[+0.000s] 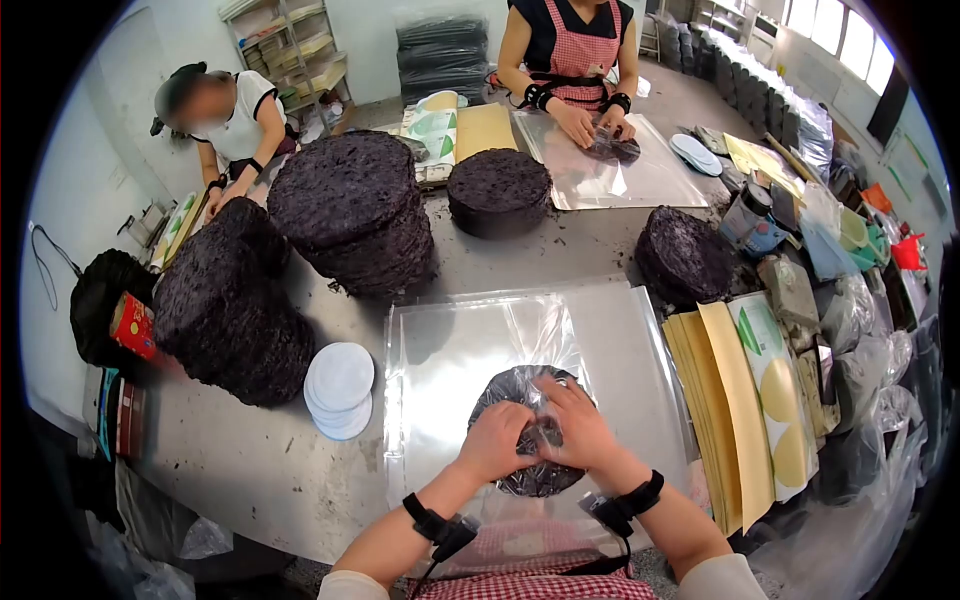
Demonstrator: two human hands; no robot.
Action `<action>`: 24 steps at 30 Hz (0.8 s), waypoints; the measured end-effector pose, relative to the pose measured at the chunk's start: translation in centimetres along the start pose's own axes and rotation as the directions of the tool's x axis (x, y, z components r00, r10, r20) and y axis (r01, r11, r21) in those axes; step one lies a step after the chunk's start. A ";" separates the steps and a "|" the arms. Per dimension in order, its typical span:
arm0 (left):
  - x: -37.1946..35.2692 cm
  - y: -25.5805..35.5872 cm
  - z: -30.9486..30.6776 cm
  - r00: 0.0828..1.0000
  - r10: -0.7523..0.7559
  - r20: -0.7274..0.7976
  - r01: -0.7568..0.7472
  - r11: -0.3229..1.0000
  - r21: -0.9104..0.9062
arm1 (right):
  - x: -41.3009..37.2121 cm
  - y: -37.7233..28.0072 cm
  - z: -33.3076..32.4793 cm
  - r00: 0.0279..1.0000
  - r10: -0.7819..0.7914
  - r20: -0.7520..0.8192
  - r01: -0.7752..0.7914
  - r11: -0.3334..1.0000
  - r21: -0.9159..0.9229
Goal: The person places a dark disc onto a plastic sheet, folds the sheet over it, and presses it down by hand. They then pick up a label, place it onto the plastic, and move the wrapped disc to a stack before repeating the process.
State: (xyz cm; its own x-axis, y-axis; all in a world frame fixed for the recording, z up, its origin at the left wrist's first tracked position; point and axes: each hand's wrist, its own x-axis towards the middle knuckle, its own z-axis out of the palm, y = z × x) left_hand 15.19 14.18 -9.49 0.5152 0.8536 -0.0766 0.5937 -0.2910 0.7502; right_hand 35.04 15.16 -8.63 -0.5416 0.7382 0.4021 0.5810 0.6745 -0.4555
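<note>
A dark round cake, which looks like dried seaweed (540, 482), lies under clear shiny plastic in front of me. My left hand (497, 440) is on its left side, fingers curled onto the plastic bag (527, 374) over the cake. On the right side my right hand (578, 428) also grips the gathered plastic, its fingers bent and slightly blurred. Both thumbs come close together above the middle of the cake. Beneath are flat clear plastic sheets (425, 350) stacked on the metal table (240, 460). The plastic between my fingers is partly hidden.
Tall stacks of dark cakes (345, 190) stand at left, lower stacks (498, 185) farther back and at right (685, 250). White paper discs (340, 385) lie left of the sheets, yellow card sheets (715, 410) at right. Two co-workers work across the table, one handling a dark cake (612, 148).
</note>
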 end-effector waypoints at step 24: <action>0.7 -0.6 1.0 0.893 0.328 -0.308 -0.214 0.912 0.351 | -1.0 -0.7 1.4 0.954 0.296 -0.055 -0.282 0.943 0.175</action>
State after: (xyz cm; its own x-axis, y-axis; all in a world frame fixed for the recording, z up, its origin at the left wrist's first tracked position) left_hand 15.78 14.50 -10.67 0.4645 0.8001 0.3796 0.6481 -0.5992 0.4701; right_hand 34.29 13.95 -9.78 -0.3115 0.9041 0.2926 0.5949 0.4256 -0.6819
